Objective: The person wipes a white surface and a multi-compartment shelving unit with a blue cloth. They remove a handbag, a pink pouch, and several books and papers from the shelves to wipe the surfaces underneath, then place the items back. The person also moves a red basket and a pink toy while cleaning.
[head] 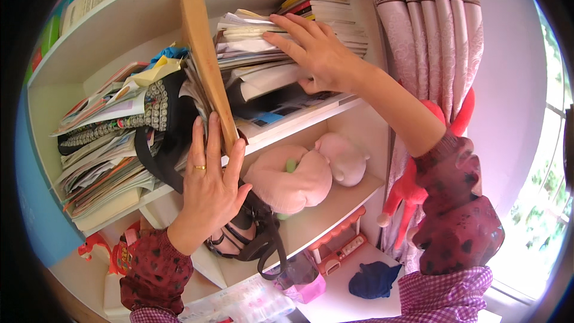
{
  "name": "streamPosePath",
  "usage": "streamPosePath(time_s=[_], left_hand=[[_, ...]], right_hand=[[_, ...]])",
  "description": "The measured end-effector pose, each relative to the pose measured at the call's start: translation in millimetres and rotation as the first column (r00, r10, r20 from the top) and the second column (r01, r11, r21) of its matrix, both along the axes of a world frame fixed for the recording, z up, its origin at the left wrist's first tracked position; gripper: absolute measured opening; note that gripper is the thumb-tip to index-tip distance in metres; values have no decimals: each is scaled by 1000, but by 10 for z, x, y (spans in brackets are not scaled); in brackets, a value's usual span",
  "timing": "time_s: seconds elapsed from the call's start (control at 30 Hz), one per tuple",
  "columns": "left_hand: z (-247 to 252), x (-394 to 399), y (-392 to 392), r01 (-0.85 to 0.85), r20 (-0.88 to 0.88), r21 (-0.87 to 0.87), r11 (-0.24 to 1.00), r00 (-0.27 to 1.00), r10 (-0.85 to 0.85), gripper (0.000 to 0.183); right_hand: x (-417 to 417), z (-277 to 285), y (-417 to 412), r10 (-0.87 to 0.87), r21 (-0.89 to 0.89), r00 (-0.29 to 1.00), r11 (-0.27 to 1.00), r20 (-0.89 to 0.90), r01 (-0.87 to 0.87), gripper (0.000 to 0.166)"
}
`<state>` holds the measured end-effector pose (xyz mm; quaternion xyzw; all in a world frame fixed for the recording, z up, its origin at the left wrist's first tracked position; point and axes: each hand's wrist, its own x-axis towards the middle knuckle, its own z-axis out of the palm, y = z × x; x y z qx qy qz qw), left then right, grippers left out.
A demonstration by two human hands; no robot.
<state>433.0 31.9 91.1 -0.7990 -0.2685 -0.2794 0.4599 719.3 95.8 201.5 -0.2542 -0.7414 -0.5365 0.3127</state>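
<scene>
My left hand (211, 190), wearing a ring, has its fingers stretched out against the lower end of an upright wooden board (207, 58) and the papers beside it. The board stands slanted at the middle of a white shelf. My right hand (320, 56) rests with spread fingers on the front of a pile of papers and books (255, 40) right of the board. Its thumb is lower, by the pile's bottom edge. Left of the board lies a stack of papers and magazines (105, 170), with a beaded black fabric item (157, 103) among them.
A pink plush toy (291, 179) and a black strapped bag (251, 229) occupy the shelf below. At the right hang pink curtains (417, 45) and a red plush toy (410, 184). Lower down are a dark blue cloth (374, 279) and a pink toy piece (343, 253).
</scene>
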Motion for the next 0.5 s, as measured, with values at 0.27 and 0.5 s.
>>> streamPosePath(time_s=[0.27, 0.5], left_hand=[[-35, -79, 36, 31, 32, -1, 1000, 999, -31, 111], [-39, -88, 99, 120, 68, -13, 993, 991, -119, 98]], right_hand=[[-56, -655, -479, 394, -140, 910, 901, -133, -410, 41], [-209, -743, -50, 578, -126, 774, 774, -260, -620, 27]])
